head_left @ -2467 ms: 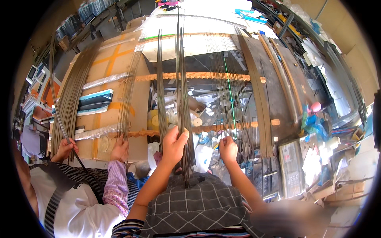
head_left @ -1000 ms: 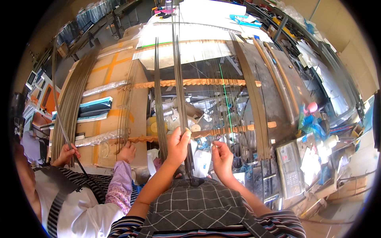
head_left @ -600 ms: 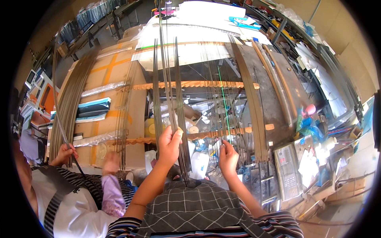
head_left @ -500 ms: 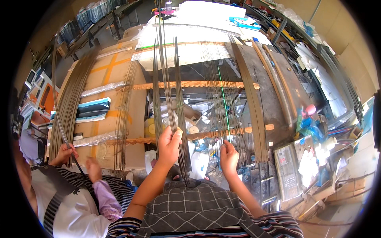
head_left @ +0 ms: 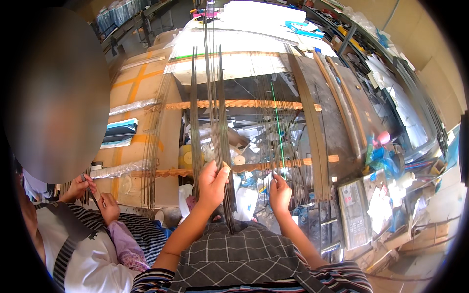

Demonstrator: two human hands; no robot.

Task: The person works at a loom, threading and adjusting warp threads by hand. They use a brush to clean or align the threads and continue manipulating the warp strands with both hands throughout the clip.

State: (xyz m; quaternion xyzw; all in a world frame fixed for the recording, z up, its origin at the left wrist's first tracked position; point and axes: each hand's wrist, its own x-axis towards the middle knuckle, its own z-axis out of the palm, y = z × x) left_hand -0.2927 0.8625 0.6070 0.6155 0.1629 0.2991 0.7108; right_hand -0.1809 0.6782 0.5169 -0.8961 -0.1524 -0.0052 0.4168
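Note:
My left hand (head_left: 211,181) grips a bundle of long thin metal rods (head_left: 215,107) that run away from me over two notched orange wooden bars (head_left: 244,104). Beside it, my right hand (head_left: 280,193) pinches a thin rod or wire (head_left: 276,132) near the closer wooden bar (head_left: 254,167); a green strand runs up from about that spot. More rods (head_left: 194,117) lie in rows across the frame to the left. My checked lap cloth (head_left: 239,256) is under both forearms.
A person in a striped top (head_left: 83,244) sits at my left, both hands (head_left: 93,195) on rods of their own. Cardboard (head_left: 137,112) lies under the left part of the frame. A pink and blue clutter (head_left: 383,151) and a keypad device (head_left: 354,210) sit at right.
My left hand has slid a little forward along the rod bundle. The neighbour's hand that reached to the frame has drawn back to their lap. My right hand stays at the near bar.

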